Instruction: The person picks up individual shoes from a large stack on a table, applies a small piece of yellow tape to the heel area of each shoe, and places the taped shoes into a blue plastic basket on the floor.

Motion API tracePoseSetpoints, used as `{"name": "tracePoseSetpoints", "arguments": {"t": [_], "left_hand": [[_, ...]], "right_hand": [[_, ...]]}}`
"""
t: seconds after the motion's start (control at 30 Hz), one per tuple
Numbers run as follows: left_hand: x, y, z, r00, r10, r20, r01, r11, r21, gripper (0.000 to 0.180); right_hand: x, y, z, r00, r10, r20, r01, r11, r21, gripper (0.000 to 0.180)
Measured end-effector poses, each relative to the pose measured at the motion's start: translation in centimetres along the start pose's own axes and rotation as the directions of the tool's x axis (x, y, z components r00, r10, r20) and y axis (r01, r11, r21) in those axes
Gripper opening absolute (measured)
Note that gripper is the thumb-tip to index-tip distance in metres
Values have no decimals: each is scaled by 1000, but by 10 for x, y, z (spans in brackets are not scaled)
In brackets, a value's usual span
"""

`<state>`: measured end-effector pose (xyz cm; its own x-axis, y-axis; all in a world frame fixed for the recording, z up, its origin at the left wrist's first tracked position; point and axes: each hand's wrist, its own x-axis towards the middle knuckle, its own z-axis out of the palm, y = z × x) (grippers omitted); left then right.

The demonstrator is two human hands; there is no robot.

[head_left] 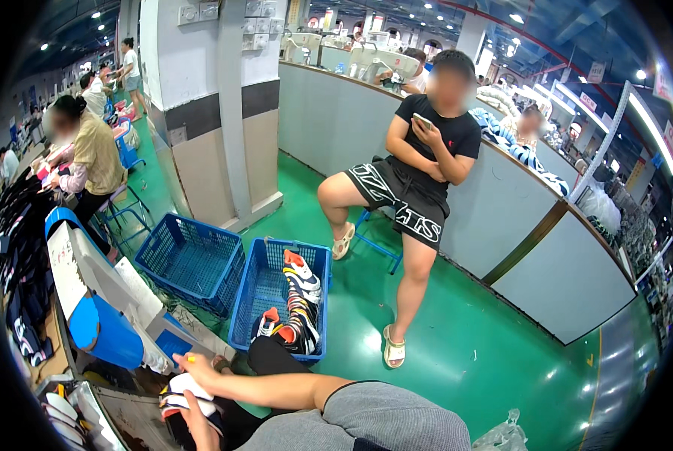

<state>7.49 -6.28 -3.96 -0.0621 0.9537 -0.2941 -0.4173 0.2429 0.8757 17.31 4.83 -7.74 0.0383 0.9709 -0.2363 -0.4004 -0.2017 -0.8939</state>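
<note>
My left hand (199,422) grips a shoe upper (172,402) in white, navy and orange at the lower left, its fingers partly hidden. Just above it, my right hand (195,370) reaches across with bent fingers drawn together. A small yellow thing (191,359) shows at those fingers; whether they hold it or wear it I cannot make out. Close beyond both hands stands a white and blue sewing machine (107,331). More shoe uppers (301,301) lie in a curved row inside a blue plastic basket (324,263) on the floor.
Another blue basket (190,259) stands beside the first, near a pillar (209,150). Dark shoe pieces (21,263) are heaped at the far left. A person with a phone (434,150) sits ahead, legs stretched out near the baskets, before a grey partition (336,120). A plastic bag (506,434) lies lower right.
</note>
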Motion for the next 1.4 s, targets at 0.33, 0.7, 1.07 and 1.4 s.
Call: {"name": "tracePoseSetpoints", "arguments": {"t": [0.33,0.7,1.07,1.4], "left_hand": [[9,56,-19,944,139,-298,-66,968,241,27],[77,85,-52,977,120,-176,-75,968,240,34],[80,94,-75,909,-323,-264,50,712,-700,33],[-303,183,-16,45,469,-882,-393,820,416,33]], "right_hand": [[-33,-46,11,923,-168,345,278,913,-299,18],[34,-21,32,872,207,443,-253,966,48,13],[68,-33,60,938,244,245,-239,970,-47,10],[32,94,-33,730,608,312,-535,792,-292,10]]}}
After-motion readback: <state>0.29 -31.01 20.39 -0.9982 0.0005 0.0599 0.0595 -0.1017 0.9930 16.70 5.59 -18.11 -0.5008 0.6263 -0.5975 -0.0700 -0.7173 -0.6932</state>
